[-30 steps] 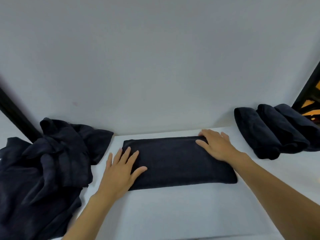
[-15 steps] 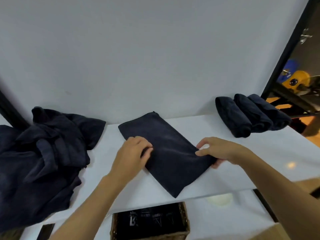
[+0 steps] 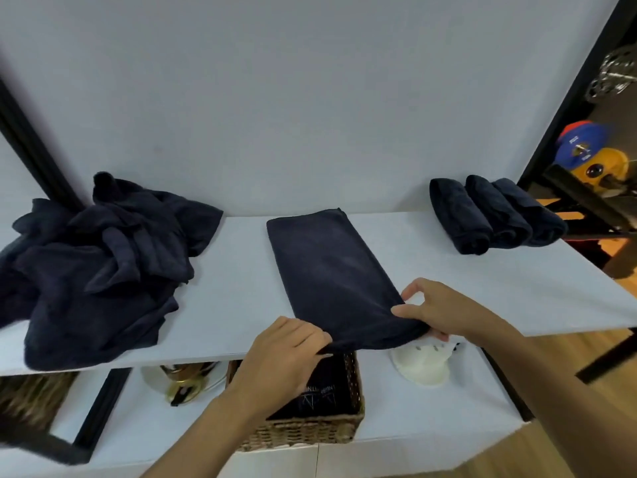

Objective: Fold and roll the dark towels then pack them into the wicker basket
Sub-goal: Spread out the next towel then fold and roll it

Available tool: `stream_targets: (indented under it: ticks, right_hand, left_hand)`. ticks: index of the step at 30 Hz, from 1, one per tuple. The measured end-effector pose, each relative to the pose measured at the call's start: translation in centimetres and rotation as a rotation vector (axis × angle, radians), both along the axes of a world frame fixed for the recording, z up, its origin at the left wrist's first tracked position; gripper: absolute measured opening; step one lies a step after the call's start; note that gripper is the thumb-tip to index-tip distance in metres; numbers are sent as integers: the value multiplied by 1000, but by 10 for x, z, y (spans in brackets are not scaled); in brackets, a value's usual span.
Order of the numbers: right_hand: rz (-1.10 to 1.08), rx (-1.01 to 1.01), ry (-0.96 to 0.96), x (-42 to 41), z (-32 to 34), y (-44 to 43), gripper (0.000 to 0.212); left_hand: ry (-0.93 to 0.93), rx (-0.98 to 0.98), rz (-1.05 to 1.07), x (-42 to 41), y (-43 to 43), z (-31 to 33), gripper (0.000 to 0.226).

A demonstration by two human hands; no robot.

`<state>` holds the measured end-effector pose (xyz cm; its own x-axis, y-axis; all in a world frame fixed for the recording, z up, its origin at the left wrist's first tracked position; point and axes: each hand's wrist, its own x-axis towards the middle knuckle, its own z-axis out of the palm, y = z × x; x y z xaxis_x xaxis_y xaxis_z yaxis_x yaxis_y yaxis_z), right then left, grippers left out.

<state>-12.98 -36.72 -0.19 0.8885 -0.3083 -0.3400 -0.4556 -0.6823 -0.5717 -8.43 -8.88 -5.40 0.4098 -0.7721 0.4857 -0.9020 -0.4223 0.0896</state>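
Head cam, L hand (image 3: 282, 353) & R hand (image 3: 434, 310) both pinching folded towel's (image 3: 331, 267) near corners, shelf (image 3: 234, 270) edge

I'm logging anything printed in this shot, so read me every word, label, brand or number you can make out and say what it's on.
No text here can be read with confidence.
Pale print on the dark cloth inside the wicker basket: letters and a logo, too blurred and partly hidden by the left hand.
Markings on the blue disc at far right: too small and blurred to read.
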Motion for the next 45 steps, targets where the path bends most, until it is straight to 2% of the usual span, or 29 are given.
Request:
stream_targets:
  ticks: [1,2,4,5,7,8,10,13,16,20,22,24,27,29,31,36,38,41,45]
  right_hand:
    - [33,-106,-84,-4,-6,1,32]
    - [68,-189,-246,-9,-10,4,29]
    - [239,-174,-570,-21,-14,12,29]
    - [375,-183,-610,-27,-17,16,40]
    - [602,-416,-585,-33,-30,23,62]
    - [646,-539,-601,-33,-41,22,63]
    - [642,-604,-665,-28,-52,16,51]
    - [575,-321,-676,-19,-41,4,23]
    - [493,32,-579,-9,-25,-3,14]
    - [402,217,-417,14,-16,-6,8]
    - [351,211,-391,23,-15,-8,8]
    - [320,126,-496,23,-10,-7,9]
    - [374,31,-642,9,0,7,32]
    - [466,-198,-683,6,-5,19,41]
    - [470,-373,-778,10,-11,23,35]
    - [538,-390,-1042,16,-17,5,39]
    - [581,-427,-1038,18,-19,-2,30]
    - [615,-447,-921,21,-19,-9,23]
    - [585,-230,-777,20,-13,-18,13]
  left_hand:
    - [38,-9,25,-3,4,2,13]
    - [73,-11,55,-5,6,4,21]
    - [126,-11,119,-10,5,7,28]
    - [152,-22,155,-12,1,7,29]
    - [229,-68,245,-15,-5,7,31]
    - [288,-92,288,-16,-8,9,32]
    - [403,-137,360,-17,-12,12,30]
    - [534,-247,449,-18,-17,21,9]
    - [654,-373,518,-15,-22,31,7]
    - [863,-549,590,-5,-30,34,7]
    - [913,-595,621,-2,-32,34,7]
    - [905,-638,635,-2,-34,38,7]
    - [824,-735,589,-6,-40,53,7]
    - [750,-750,545,-6,-46,63,8]
    - [693,-721,527,-3,-48,69,8]
    - [688,-743,507,6,-44,73,11]
    - [717,-760,493,8,-42,74,12]
    - [741,-752,474,9,-38,73,10]
    - [761,-720,479,8,-34,72,11]
